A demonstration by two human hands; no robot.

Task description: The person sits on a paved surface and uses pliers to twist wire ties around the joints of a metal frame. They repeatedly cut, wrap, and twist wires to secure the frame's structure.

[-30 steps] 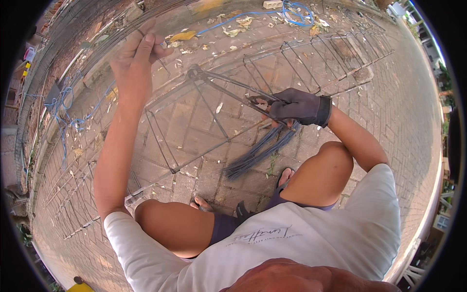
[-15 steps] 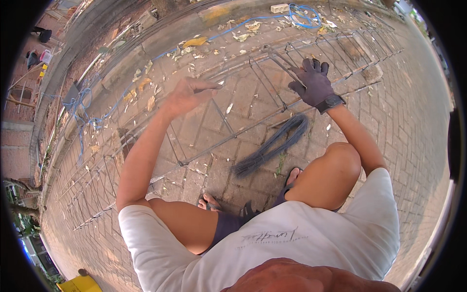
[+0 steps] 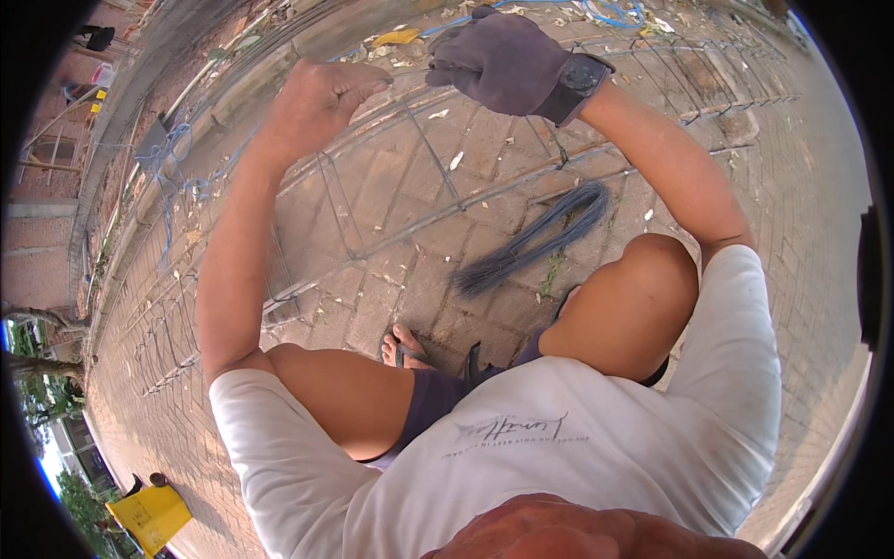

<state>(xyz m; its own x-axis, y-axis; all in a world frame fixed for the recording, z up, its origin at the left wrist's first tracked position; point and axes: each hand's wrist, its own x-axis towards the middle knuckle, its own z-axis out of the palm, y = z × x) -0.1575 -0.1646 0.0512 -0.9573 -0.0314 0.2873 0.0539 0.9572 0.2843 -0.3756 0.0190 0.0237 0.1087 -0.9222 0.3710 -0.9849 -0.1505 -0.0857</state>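
Note:
A long cage of thin steel rebar (image 3: 484,194) lies across the paving in front of me, with square stirrups along it. My left hand (image 3: 321,104), bare, is raised over its far side with thumb and fingers pinched together; what they hold is too small to make out. Close by on the right, my right hand (image 3: 507,65) wears a dark grey glove. Its fingers curl toward the left hand, and their grip is mostly hidden. Between my feet and the cage rests a folded bundle of dark tie wire (image 3: 531,240), touched by neither hand.
Blue cord (image 3: 172,154) lies tangled at the left, and more runs along the far kerb. Dry leaves (image 3: 396,37) litter the ground there. A block (image 3: 736,126) sits beneath the cage's right end. Something yellow (image 3: 154,512) stands at lower left.
My right hand has swung left and up, its spread fingers now curled near the left hand. The left hand has risen slightly and pinched tighter. The view has shifted a little.

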